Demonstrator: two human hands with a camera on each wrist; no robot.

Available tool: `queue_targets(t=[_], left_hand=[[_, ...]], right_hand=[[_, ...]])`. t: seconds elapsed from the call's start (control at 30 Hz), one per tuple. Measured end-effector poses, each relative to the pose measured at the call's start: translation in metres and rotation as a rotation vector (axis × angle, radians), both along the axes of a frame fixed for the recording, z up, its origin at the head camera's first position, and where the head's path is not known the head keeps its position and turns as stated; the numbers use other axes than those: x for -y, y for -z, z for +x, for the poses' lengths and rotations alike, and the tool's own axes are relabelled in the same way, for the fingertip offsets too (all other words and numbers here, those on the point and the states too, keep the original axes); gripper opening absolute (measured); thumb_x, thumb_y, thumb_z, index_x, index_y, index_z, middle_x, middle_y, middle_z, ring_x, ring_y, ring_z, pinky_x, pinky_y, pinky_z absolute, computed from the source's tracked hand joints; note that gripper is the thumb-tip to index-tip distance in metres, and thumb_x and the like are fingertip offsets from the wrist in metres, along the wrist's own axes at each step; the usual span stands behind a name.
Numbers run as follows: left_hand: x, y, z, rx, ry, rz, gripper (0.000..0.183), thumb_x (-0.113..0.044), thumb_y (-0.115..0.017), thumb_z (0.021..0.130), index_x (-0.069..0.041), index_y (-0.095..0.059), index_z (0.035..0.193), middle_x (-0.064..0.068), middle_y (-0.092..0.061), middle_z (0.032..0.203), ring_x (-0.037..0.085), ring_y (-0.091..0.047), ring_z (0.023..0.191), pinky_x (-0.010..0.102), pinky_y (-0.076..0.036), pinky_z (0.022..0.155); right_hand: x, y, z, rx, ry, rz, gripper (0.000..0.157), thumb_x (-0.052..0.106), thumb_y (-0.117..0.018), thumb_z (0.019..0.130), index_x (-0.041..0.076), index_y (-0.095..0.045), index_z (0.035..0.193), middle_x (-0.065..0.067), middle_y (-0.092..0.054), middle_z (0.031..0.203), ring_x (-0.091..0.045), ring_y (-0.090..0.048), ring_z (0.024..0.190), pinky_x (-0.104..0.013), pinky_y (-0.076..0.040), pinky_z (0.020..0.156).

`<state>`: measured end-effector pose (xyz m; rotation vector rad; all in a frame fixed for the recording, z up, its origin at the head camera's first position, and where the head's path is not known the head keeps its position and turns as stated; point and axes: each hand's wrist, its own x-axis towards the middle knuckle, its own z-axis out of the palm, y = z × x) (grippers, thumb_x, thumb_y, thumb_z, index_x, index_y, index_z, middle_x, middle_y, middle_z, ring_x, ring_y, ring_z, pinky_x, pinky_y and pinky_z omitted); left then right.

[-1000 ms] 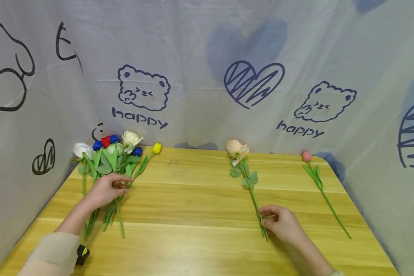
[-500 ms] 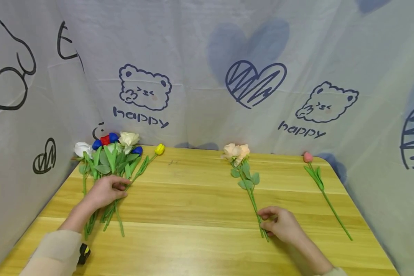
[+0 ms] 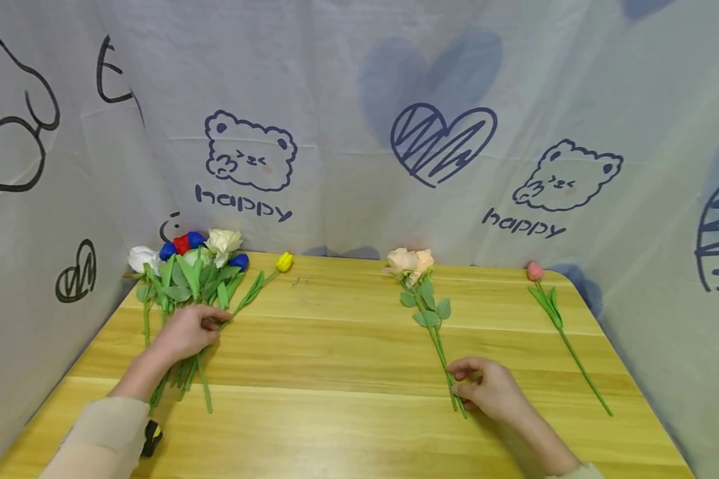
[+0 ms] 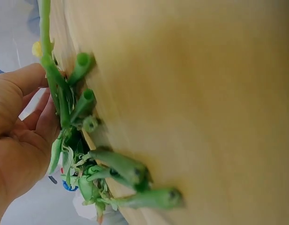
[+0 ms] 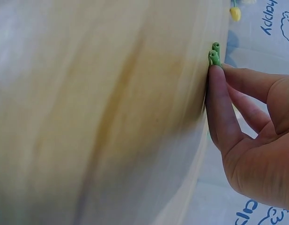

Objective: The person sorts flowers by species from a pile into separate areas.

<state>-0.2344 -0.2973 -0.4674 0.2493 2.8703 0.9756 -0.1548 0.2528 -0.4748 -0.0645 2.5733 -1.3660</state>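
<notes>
On the left, my left hand (image 3: pixel 193 330) pinches the stem of a yellow tulip (image 3: pixel 284 262), which leans out to the right of a flower pile. That pile has a white flower (image 3: pixel 144 259), a cream rose (image 3: pixel 224 243), and blue and red flowers (image 3: pixel 182 244), their stems running under the hand. Cut stem ends (image 4: pixel 85 101) point toward the camera in the left wrist view. My right hand (image 3: pixel 491 389) holds the lower stems of two peach roses (image 3: pixel 410 263) between thumb and fingers. Their stem ends (image 5: pixel 214 55) poke out past the fingertips in the right wrist view.
A pink tulip (image 3: pixel 535 271) lies alone on the right of the wooden table (image 3: pixel 335 432). Beside the left sleeve sits a small black and yellow object (image 3: pixel 152 438). A printed white cloth (image 3: pixel 335 199) hangs behind the table and along its sides.
The yellow tulip's head has swung a little to the right as my left hand shifted slightly. One peach rose has dropped level with the other; my right hand has stayed nearly in place.
</notes>
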Motion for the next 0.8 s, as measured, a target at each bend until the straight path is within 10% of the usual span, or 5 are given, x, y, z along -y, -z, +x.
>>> queue_targets(t=[0.8], left_hand=[[-0.0007, 0.0007, -0.0017, 0.008, 0.017, 0.060, 0.033, 0.002, -0.076, 0.082, -0.003, -0.078, 0.114, 0.010, -0.073, 0.102, 0.020, -0.062, 0.090, 0.032, -0.053, 0.074]], right_hand=[[0.0014, 0.0000, -0.0007, 0.008, 0.022, 0.009, 0.030, -0.005, -0.075, 0.089, 0.001, -0.073, 0.118, -0.012, -0.066, 0.108, -0.020, -0.067, 0.074, -0.031, -0.061, 0.060]])
